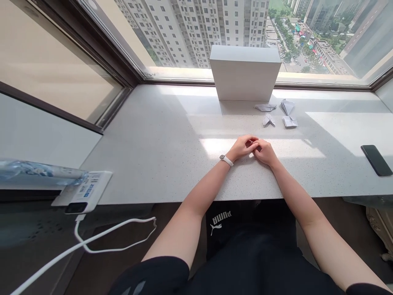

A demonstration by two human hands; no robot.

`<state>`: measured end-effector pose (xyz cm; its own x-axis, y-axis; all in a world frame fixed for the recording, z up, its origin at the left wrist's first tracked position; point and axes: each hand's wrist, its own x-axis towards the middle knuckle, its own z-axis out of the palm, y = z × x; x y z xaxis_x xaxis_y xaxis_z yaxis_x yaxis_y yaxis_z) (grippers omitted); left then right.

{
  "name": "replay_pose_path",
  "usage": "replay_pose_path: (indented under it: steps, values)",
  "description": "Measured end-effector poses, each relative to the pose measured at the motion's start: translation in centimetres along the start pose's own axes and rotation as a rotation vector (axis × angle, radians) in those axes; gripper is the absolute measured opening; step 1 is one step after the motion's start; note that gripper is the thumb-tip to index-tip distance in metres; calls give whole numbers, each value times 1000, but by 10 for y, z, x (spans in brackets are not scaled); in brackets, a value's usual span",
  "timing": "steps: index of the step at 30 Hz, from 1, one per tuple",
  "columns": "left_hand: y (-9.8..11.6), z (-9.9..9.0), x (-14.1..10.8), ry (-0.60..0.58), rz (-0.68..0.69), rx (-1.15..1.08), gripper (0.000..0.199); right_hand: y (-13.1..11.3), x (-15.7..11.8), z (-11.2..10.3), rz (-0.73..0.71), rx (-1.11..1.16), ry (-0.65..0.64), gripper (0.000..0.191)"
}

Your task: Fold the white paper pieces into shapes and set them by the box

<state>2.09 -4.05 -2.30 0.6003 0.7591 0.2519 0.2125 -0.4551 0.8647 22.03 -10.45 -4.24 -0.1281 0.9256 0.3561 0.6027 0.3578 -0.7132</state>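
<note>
Folded papers [287,107], right of upper centre, look light, crushable; pinch creased edges. Left hand [242,148] and right hand [265,152] meet, each grip's closure unclear.

Box [245,80] on counter [147,155], before window [316,45]; folded papers [287,107] in front; phone [376,160] right; power bank [92,188] left.

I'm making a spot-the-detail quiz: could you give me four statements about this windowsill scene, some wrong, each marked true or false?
1. A wristband is on the left wrist. True.
2. The left hand and right hand are held wide apart. False: they come together.
3. Several folded paper pieces lie near the white box. True.
4. The phone lies to the left of both hands. False: it lies to their right.
</note>
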Motion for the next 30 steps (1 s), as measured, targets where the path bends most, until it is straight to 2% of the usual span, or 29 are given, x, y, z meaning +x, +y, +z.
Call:
replay_pose_path:
  steps: [10,16,22,30]
  values:
    - [-8,4,-5,-6,36,41,38,5,-6,2,-12,-10,-7,20]
    - [-8,4,-8,-11,39,30,33,6,-6,5,25,-35,-22,22]
    - [-7,10,-12,4,86,35,35,10,-9,3,-2,-61,-38,25]
    - [-7,10,-5,15,11,23,32,9,-3,5,11,-45,8,21]
